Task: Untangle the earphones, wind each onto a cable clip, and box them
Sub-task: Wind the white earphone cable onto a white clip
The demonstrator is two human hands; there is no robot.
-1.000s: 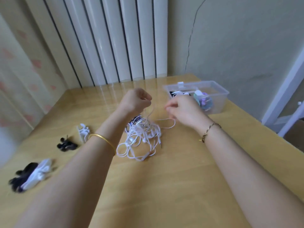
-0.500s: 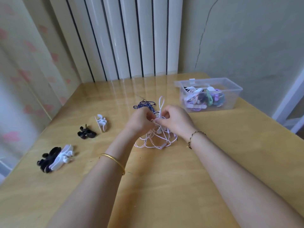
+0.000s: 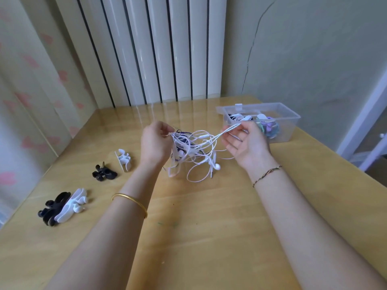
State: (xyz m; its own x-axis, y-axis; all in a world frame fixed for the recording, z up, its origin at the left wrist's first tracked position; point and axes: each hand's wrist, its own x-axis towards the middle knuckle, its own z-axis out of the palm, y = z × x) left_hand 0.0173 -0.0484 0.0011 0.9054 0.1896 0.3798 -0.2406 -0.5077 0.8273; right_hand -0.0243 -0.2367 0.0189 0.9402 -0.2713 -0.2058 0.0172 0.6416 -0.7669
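Note:
A tangle of white earphone cables (image 3: 194, 155), with some dark blue cord in it, hangs just above the wooden table between my hands. My left hand (image 3: 155, 143) pinches the tangle at its top left. A doubled white strand runs up and to the right, where my right hand (image 3: 245, 141) pinches it between thumb and fingers, palm turned up. Earbuds and a plug dangle at the tangle's lower right. A white cable clip (image 3: 124, 160) and a black cable clip (image 3: 103, 173) lie left of my left hand. At the back right stands the clear plastic box (image 3: 291, 118).
A black and a white clip (image 3: 62, 206) lie overlapped near the table's left edge. The box holds wound earphones and coloured clips. A white radiator (image 3: 159, 49) and walls close off the table's far side, a curtain its left. The table's right edge drops away past the box.
My hands have drawn apart and lifted the tangle. The right hand has pulled a doubled strand out to the right. The view has shifted slightly.

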